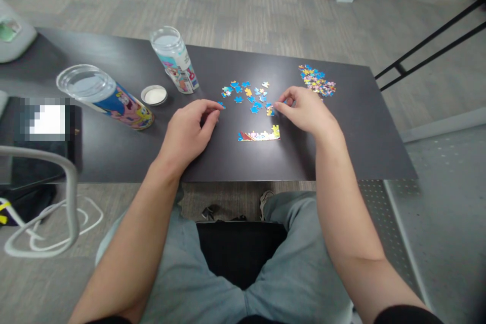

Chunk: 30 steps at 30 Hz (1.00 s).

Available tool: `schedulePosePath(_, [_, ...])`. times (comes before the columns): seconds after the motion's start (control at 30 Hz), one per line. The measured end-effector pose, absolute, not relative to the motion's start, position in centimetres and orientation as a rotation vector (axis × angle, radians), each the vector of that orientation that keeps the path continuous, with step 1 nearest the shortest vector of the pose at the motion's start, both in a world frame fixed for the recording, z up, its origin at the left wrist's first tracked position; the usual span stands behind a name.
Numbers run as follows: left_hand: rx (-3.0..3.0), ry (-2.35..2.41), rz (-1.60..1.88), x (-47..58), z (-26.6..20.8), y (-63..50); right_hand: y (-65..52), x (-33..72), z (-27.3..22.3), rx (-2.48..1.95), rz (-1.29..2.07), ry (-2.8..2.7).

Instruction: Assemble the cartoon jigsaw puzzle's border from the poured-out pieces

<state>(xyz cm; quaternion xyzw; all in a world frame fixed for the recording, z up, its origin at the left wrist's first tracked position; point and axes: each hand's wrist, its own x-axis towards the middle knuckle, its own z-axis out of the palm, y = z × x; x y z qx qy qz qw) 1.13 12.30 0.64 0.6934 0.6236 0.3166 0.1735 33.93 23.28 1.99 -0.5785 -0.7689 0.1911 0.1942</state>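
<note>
Loose jigsaw puzzle pieces (248, 92), mostly blue with some yellow, lie scattered between my hands. My left hand (193, 124) rests on the table at their left, fingers curled, a small blue puzzle piece (221, 105) at its index fingertip. On the right side, my right hand (304, 109) has thumb and index finger drawn together at a blue and yellow puzzle piece (270, 110). Closer to me lies a joined strip of puzzle pieces (258, 135), red and pink, with a yellow part rising at its right end.
A heap of puzzle pieces (317, 81) lies at the table's right. Two clear cylindrical jars with cartoon prints, one large (125, 104) and one smaller (180, 66), stand left, beside a round lid (154, 95). A dark device (41, 154) and a grey tube (72, 197) occupy the far left.
</note>
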Motion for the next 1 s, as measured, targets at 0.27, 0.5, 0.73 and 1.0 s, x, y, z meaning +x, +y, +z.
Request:
schedulePosePath(0.27, [1.905,1.756,1.0,0.9,0.1,12.3,22.4,32.3,2.9,-1.689,0.687,-2.225])
schedulePosePath(0.5, [2.05,1.662,1.071,0.6,-1.2,12.8,22.7,31.8,3.3,-1.553,0.796,-2.278])
schedulePosePath(0.73, [2.182,1.768,0.645,1.6,-0.6,12.1,24.1,31.9,2.2,-1.419,0.681,-2.267])
schedulePosePath(1.0, [2.209,1.745,0.493,2.9,-0.5,13.8,25.8,34.9,0.8,-1.52,0.631,-2.129])
